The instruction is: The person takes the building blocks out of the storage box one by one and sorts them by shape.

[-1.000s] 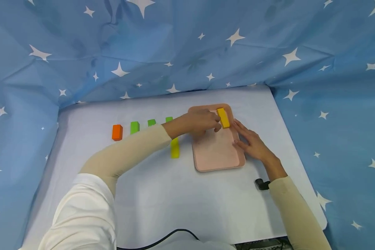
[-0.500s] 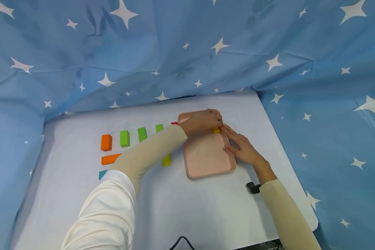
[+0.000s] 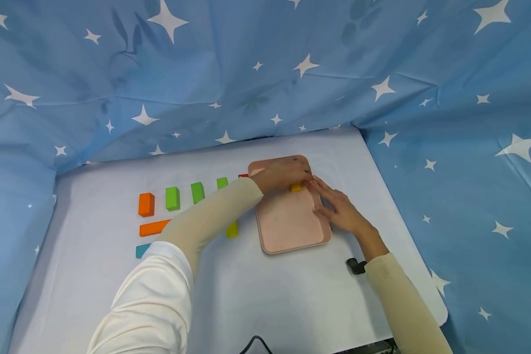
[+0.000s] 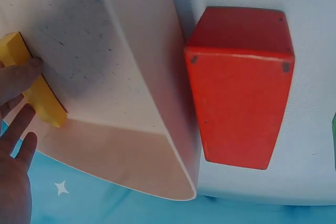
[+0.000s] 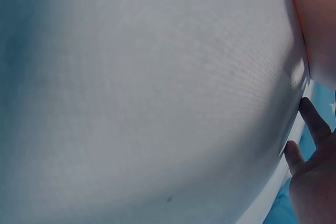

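Reaching across the pink tray (image 3: 294,226), my left hand (image 3: 283,173) pinches a yellow block (image 3: 296,187) near the tray's far right part. In the left wrist view the thumb lies on the near long side of the yellow block (image 4: 42,98), with other fingers beyond it. Most of the block is under the hand in the head view. My right hand (image 3: 342,209) lies along the tray's right rim, fingers extended, thumb at the rim lower down. The right wrist view catches only part of that hand (image 5: 315,177), at the right edge.
Left of the tray lie a red block (image 4: 239,103), several green blocks (image 3: 172,198), orange blocks (image 3: 146,204), a teal block (image 3: 141,250) and a lime-yellow block (image 3: 232,229). The left sleeve covers part of this group. A black object (image 3: 355,266) sits by the right wrist.
My left hand has come over the yellow block, which stood against the tray's right wall, and has drawn it slightly left. The right hand stays at the rim; the head view has shifted.
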Tool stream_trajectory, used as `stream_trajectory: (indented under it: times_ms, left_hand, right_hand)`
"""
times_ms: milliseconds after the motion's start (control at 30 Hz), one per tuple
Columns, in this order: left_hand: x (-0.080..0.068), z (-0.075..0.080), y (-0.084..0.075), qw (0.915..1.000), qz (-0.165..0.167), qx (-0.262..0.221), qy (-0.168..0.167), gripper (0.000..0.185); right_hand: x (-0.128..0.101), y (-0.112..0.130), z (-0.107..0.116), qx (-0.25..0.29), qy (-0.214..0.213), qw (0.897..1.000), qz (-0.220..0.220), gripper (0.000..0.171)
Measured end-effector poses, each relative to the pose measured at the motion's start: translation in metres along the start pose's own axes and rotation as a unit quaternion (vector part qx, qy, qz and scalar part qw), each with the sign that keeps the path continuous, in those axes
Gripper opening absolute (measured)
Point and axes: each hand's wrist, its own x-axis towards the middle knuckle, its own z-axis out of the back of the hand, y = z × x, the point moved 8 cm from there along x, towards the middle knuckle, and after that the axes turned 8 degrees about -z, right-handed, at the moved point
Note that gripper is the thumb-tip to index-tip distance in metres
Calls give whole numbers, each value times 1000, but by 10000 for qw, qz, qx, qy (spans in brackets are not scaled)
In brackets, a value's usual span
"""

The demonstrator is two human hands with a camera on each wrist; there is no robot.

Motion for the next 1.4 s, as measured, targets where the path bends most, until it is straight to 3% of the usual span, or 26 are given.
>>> stream_trajectory:
  times_ms: [133, 300, 433, 600, 700, 933, 1200, 1400]
  left_hand:
    - [0, -2, 0, 9991, 0, -421, -15, 21]
    - [-2, -3, -5, 9955, -113, -898, 281, 15]
    - [-11, 6, -13, 9943, -263, -936, 439, 16]
    - [-35, 21, -25, 9920, -280, -1014, 701, 23]
    - [-49, 31, -31, 9918, -345, -1018, 696, 21]
    - [-100, 50, -36, 9918, -297, -1066, 643, 14]
    - [-155, 40, -33, 9875, 172, -1257, 938, 34]
    - [-174, 18, -37, 9820, 394, -1529, 1037, 33]
  right_hand:
    - [0, 0, -1, 5, 23, 9999, -112, 75]
    - [0, 1, 0, -31, 25, 9999, -147, 75]
    - [-1, 1, 1, -43, -7, 9999, -96, 75]
    - [-1, 2, 0, -75, -5, 10000, -14, 73]
    - [-2, 1, 2, -70, 15, 9999, -93, 70]
    - [-1, 0, 1, -113, 46, 9998, -172, 69]
    - [-1, 0, 1, -110, -33, 9999, -61, 70]
    - [1, 1, 1, -66, -68, 10000, 10, 71]
